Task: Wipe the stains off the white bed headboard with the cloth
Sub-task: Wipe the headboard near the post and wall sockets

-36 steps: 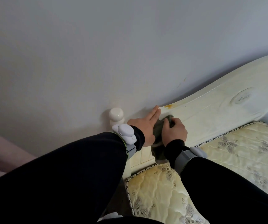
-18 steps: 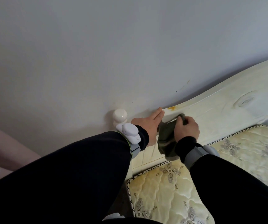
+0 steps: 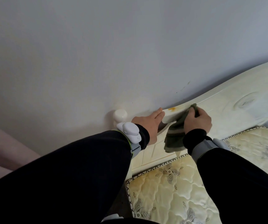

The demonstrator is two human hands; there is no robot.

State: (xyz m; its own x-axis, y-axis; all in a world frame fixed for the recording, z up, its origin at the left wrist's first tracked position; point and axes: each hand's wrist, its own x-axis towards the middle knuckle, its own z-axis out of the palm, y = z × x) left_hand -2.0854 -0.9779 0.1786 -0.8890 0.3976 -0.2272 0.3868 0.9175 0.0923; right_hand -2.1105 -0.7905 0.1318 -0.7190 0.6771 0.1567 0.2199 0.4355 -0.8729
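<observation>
Where your right fingers (image 3: 200,112) curl, they are bunched tight round the upper end of the dark green cloth (image 3: 175,137), so your right hand (image 3: 198,121) has a firm hold of it and presses it against the top rim of the white headboard (image 3: 227,109), while the loose end hangs down past your wrist. Your left fingers (image 3: 158,113) lie straight and together, holding nothing, and the left hand (image 3: 147,125) is laid flat on the low end of that rim, close against the wall (image 3: 97,54), as if to steady you. Between the two hands, just beside the top of the cloth and not under it, a small orange-yellow stain (image 3: 172,108) sits on the rim. I judge you are in the wiping step, with this mark not yet dealt with. The next move calls for bringing the bunched cloth leftward onto the stain and rubbing along the curve of the rim with steady pressure, minding your left fingertips, which lie near it. The headboard looks smooth and glossy, so the cloth ought to slide easily. Its face is yellowish in patches further right, around an oval carved emblem (image 3: 245,102), and that may want passes too. Beyond your left hand a round white bedpost knob (image 3: 120,116) stands against the wall, which carries a few faint marks (image 3: 186,84) above the headboard. Below lies a bare quilted mattress (image 3: 170,191), cream with a flower pattern and a dark braided border. A pinkish shape (image 3: 0,143) at the far left is too vague to name.
</observation>
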